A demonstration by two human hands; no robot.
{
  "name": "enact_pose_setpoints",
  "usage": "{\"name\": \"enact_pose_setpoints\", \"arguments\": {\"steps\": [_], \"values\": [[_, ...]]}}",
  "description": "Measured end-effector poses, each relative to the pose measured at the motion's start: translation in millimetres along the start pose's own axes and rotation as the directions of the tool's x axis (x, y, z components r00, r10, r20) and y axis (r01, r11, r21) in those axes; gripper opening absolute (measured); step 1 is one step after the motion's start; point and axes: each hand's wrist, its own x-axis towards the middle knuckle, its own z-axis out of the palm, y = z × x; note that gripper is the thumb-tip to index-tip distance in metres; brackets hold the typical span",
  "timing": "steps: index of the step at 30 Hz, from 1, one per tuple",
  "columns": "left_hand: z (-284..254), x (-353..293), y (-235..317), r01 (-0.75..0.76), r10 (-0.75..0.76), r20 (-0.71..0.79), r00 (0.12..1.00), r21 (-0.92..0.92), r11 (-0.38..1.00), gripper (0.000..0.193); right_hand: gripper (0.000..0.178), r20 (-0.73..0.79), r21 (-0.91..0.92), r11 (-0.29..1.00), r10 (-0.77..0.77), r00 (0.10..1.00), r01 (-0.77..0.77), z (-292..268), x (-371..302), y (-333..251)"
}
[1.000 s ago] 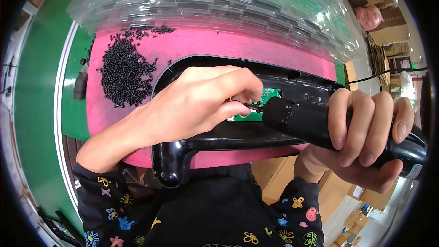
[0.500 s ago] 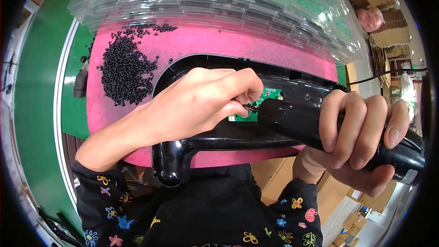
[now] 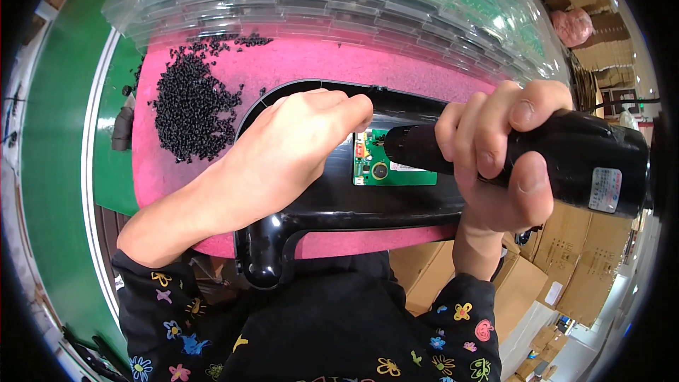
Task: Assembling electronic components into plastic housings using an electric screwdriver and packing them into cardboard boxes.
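A black plastic housing (image 3: 382,221) lies open side up, with a green circuit board (image 3: 414,178) inside it. My right hand (image 3: 488,134) wraps round a black electric screwdriver (image 3: 580,145), held almost level above the housing. The driver's nose points left over the top part of the board, and small dark bits show at its tip. Over the housing's left half, my left hand (image 3: 293,145) is closed with its fingers curled under. Its fingertips are mostly hidden, and I cannot see what they hold. To its left lies a heap of small black screws (image 3: 194,110).
A pink mat (image 3: 148,148) covers the work surface. Stacked clear plastic trays (image 3: 311,0) with green circuit boards line the far side. A small dark grey object (image 3: 123,127) sits beside the mat's left edge. Cardboard boxes (image 3: 566,255) stand at the lower right.
My right hand has raised and turned the screwdriver, its nose shifting up and left over the board. My left fingers have drawn back left from the driver's tip, uncovering more board.
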Motion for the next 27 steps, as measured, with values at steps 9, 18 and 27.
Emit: {"name": "enact_pose_setpoints", "arguments": {"steps": [9, 18, 27], "values": [[-8, 0, 11, 0.114, -0.126, 0.1, 0.987, 0.119, 0.986, 0.014, 0.032, 0.108, -0.062, 0.997, 0.053, 0.993, -0.046, 3, 6, 7], [-5, -2, 8, 0.091, -0.098, 0.077, 0.992, 0.091, 0.992, 0.015, 0.029, 0.346, -0.121, 0.993, 0.03, 0.938, 0.013, -5, 26, 22], [-7, -1, 6, 0.114, -0.111, 0.12, 0.987, -0.018, 0.993, 0.019, 0.028, 0.142, -0.041, 0.999, 0.021, 0.99, -0.016, 6, 9, 13]]}}
